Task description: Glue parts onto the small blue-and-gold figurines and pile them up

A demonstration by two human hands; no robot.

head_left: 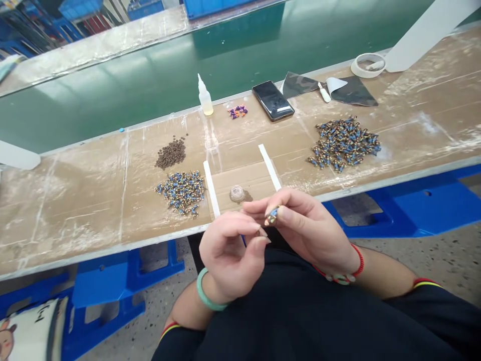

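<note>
My right hand (311,225) pinches a small painted figurine (272,216), blue and gold with a pinkish end, between thumb and fingers. Just left of it, my left hand (233,253) has thumb and forefinger pressed together; whatever lies between the tips is too small to make out. Both hands are over the near table edge, fingertips almost meeting. Beyond them sits a small round clear dish (237,193) on a cardboard sheet. One pile of blue-and-gold figurines (182,191) lies to the left, and a larger figurine pile (344,143) to the right. Small brown discs (171,153) are heaped behind the left pile.
Along the back stand a dropper bottle (205,95), purple-and-orange pieces (237,111), a phone (273,100), camouflage cloth (351,90) and a tape roll (368,65). White strips (211,189) flank the cardboard. A green conveyor belt (150,82) runs behind. Blue stools (409,205) are below.
</note>
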